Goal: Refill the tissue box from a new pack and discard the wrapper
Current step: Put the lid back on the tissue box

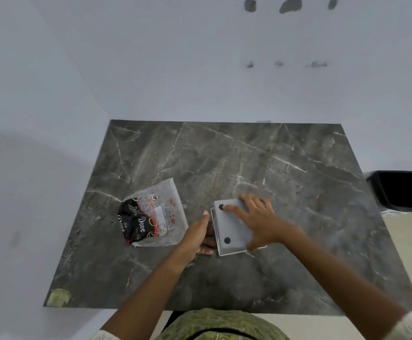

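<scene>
Upside-down grey tissue box (232, 229) near the middle of a dark marble table (249, 155), right hand (257, 220) spread flat on its underside, left hand (197, 235) cupped against its left edge. Probably stiff and light; best held by opposite sides. Just left, a crinkly plastic wrapper (153, 214), flimsy, likely slippery; black bin (403, 190) beyond the table's right edge.

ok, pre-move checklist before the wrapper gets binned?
1. Tissue box base closed: cannot tell; it lies bottom up, both hands on it.
2. Right hand free: not ok, pressing on the box.
3. Left hand free: not ok, against the box's left side.
4. Wrapper reachable: ok, on the table left of the box.
5. Wrapper empty: cannot tell for sure; looks flat.
6. Bin open: ok, off the table's right edge.
</scene>
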